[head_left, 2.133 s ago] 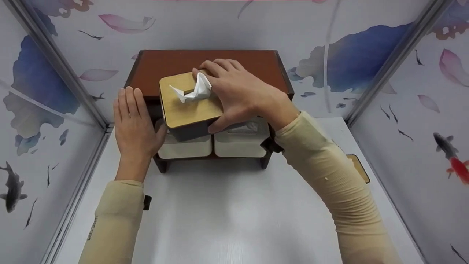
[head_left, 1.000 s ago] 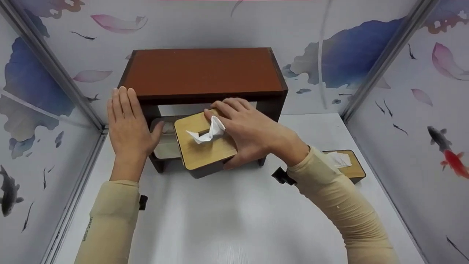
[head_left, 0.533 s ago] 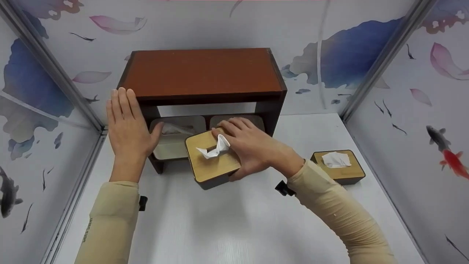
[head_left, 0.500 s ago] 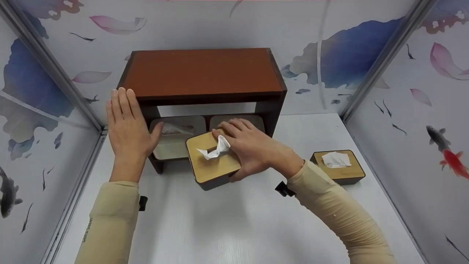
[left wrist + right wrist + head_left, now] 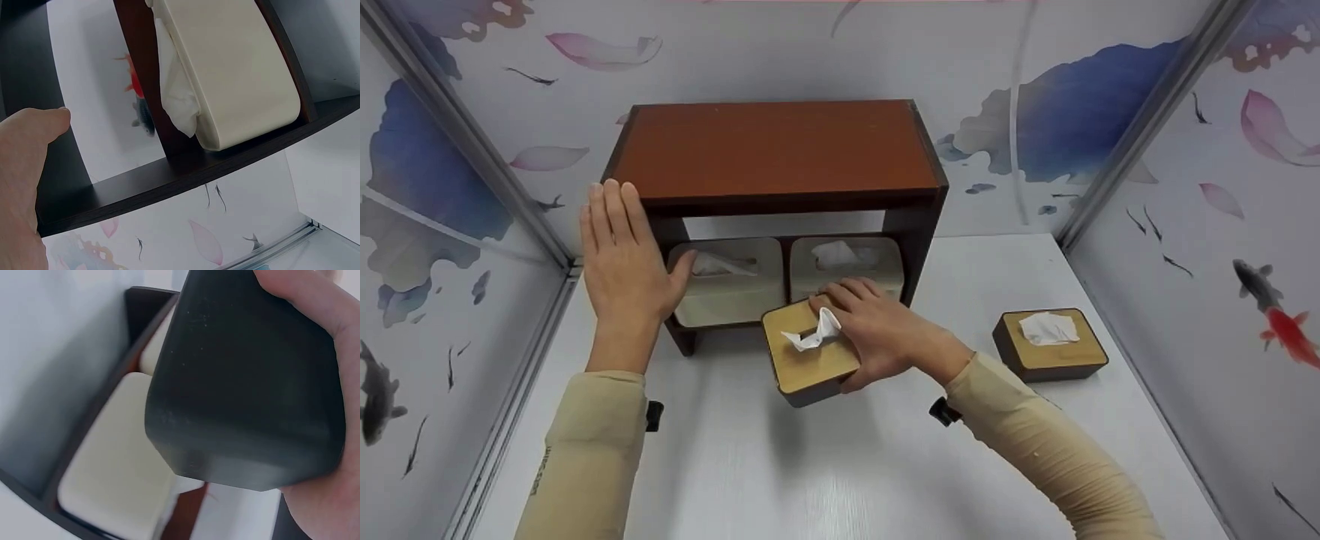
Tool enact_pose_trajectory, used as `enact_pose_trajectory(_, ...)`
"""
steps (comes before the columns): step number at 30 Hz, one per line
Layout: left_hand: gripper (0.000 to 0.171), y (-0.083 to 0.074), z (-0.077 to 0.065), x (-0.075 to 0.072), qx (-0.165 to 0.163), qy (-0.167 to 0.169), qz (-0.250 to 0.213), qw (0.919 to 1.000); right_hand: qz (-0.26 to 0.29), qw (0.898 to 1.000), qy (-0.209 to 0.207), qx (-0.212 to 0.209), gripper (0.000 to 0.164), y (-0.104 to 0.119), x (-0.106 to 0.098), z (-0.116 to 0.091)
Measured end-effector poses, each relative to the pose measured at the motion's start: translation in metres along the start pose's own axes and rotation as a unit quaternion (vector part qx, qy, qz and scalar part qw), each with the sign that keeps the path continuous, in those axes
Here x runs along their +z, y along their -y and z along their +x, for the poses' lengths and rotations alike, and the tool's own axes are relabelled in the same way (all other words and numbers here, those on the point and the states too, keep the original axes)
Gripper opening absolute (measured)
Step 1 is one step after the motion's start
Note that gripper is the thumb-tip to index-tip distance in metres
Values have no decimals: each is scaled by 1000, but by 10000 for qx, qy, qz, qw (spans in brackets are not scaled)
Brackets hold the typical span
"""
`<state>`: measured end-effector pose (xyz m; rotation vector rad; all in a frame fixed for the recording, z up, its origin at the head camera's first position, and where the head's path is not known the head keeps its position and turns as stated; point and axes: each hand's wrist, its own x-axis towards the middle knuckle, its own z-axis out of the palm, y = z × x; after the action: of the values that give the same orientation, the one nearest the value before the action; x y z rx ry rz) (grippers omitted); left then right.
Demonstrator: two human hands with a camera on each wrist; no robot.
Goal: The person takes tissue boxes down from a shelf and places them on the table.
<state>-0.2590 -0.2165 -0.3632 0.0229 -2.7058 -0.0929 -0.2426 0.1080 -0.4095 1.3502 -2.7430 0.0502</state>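
Note:
My right hand (image 5: 885, 334) grips a dark tissue box (image 5: 808, 375) with a wooden lid, thumb on the near side and fingers across the far side. A white tissue pokes from its slot. In the head view it hangs tilted before the shelf's lower level, and its dark wall (image 5: 242, 382) fills much of the right wrist view. My left hand (image 5: 626, 274) lies with straight fingers against the left side of the brown wooden shelf (image 5: 780, 150). On the lower level stand a left cream tissue box (image 5: 727, 304) and a right cream tissue box (image 5: 847, 262).
A second wood-lidded dark tissue box (image 5: 1050, 364) stands on the white table (image 5: 720, 450) at the right. Printed panels (image 5: 825, 52) in metal frames enclose the table at the back and both sides.
The dark tissue box has come off the shelf top, moving toward me, down and slightly right in my right hand. The right cream box is now uncovered. My left hand has stayed at the shelf side.

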Motion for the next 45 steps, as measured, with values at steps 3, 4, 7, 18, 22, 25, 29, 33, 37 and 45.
enact_pose_trajectory(3, 109, 0, -1, 0, 20, -87, -32, 10000, -7, 10000, -12, -8, 116, -2, 12, -3)
enact_pose_trajectory(4, 109, 0, -1, 1, 30, -125, -43, 9999, -16, 10000, -13, -3, 116, -3, 16, -5)
enact_pose_trajectory(7, 109, 1, -1, 1, 56, -215, -75, 9997, -78, 10000, 24, 34, 117, -6, 25, -9)
enact_pose_trajectory(18, 109, 2, -2, 1, 19, -107, -7, 9999, 104, 9994, 187, 279, 117, -16, 55, -27)
enact_pose_trajectory(22, 109, 2, -2, 1, 11, -119, -22, 9999, 131, 9991, 194, 354, 115, -22, 66, -34)
enact_pose_trajectory(25, 109, 1, -2, 0, 24, -145, -31, 9999, 163, 9987, 220, 420, 115, -26, 73, -39)
enact_pose_trajectory(29, 109, 0, -1, 0, 47, -155, -19, 9999, 145, 9984, 262, 488, 115, -30, 80, -46)
enact_pose_trajectory(33, 109, 0, -1, 1, 44, -158, -8, 9999, 112, 9982, 260, 531, 116, -34, 87, -55)
enact_pose_trajectory(37, 109, -1, -1, 0, 37, -134, 8, 9999, 101, 9975, 312, 630, 117, -39, 95, -64)
enact_pose_trajectory(45, 110, -1, -1, 0, 22, -69, -2, 10000, 158, 9947, 524, 874, 116, -52, 109, -82)
